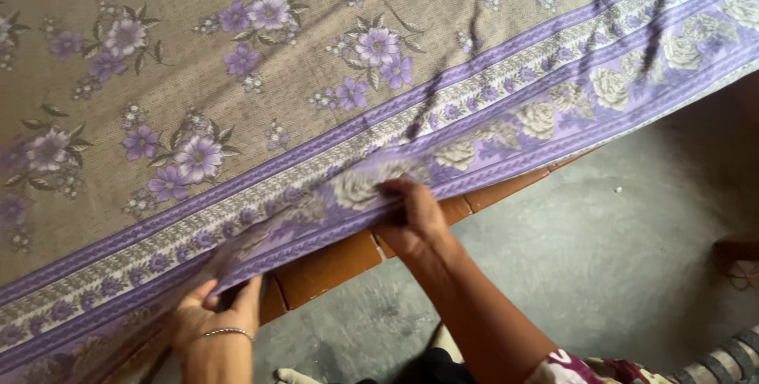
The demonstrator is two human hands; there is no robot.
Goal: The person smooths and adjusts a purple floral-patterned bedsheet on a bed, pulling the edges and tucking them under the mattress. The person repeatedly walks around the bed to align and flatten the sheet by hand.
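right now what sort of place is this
Probably a bedroom in a home: both hands, left hand and right hand, grip the purple-bordered floral bedsheet spread over an orange-brown wooden bed frame, above a bare grey concrete floor.

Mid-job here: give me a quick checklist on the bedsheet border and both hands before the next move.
1. Left hand gripping the sheet's purple border: ok, fingers closed on the hem.
2. Right hand pinching the hem: ok.
3. Border flat between the hands: not ok, bunched and wrinkled.
4. Orange-brown bed edge covered: not ok, exposed under the lifted hem.
5. Sheet top smooth: mostly ok, creases near the border.
6. Far corners seated: cannot tell, out of view.
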